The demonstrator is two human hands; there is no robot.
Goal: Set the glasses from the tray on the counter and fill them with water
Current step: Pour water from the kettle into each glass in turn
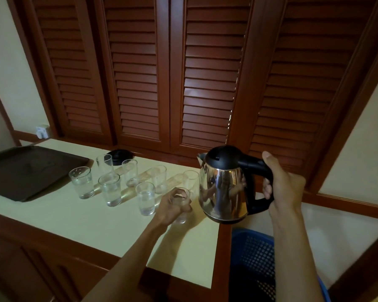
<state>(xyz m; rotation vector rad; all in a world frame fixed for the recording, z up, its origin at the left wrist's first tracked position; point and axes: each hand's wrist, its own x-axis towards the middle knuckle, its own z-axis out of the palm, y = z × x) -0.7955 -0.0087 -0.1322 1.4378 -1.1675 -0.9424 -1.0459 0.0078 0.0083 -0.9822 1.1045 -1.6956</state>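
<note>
Several clear glasses stand in two rows on the pale counter (79, 223). The three front ones, among them one (82, 182) nearest the tray, hold water. My left hand (172, 207) grips the rightmost front glass (182, 198), which stands on the counter. My right hand (282, 188) holds a steel kettle (224, 188) by its black handle, upright in the air just right of that glass, spout towards the shutters. The dark brown tray (20, 171) lies bare at the left.
A black kettle base (120, 156) sits at the back of the counter behind the glasses. Brown louvred doors (172, 73) rise behind the counter. A blue plastic basket (258, 258) stands below the counter's right end. A small white item (42, 131) sits in the far left corner.
</note>
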